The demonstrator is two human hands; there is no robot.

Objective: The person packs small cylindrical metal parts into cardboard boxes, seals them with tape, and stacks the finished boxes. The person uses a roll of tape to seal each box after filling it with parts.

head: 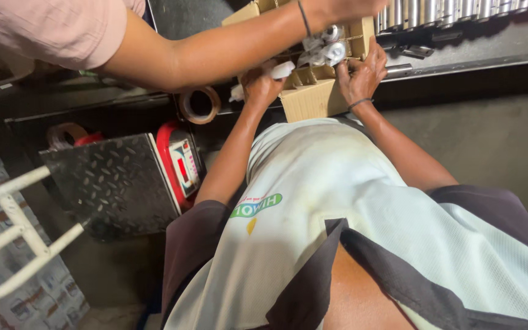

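At the worktop's near edge a small cardboard box [313, 98] w/ divider cells is sitting, and both of the person's hands are working at it. Left hand [261, 85] is pressing on the box's left rim, fingers curled round a small white plastic-looking piece [282, 69], so that grip is closed on it. Right hand [362, 76] is bracing the box's right wall, fingers spread flat against the cardboard, palm open, nothing pinched. A co-worker's arm [215, 49] is reaching in from the upper left across the box, over a cluster of shiny metal fittings [325, 49] lying in the cells; that hand is running out of frame. The fittings are looking hard, smooth and prob. a bit slippery, light singly; best taken by the body, not the ends. The box is looking light but soft-walled, so it is likely buckling if squeezed; safer held low at the corners. Room is tight: a rack of metal cylinders [447, 12] is crowding the far edge, a tape roll [200, 105] is resting left of the box, and a red weighing scale [178, 165] w/ checker-plate platform [111, 183] is standing lower left.
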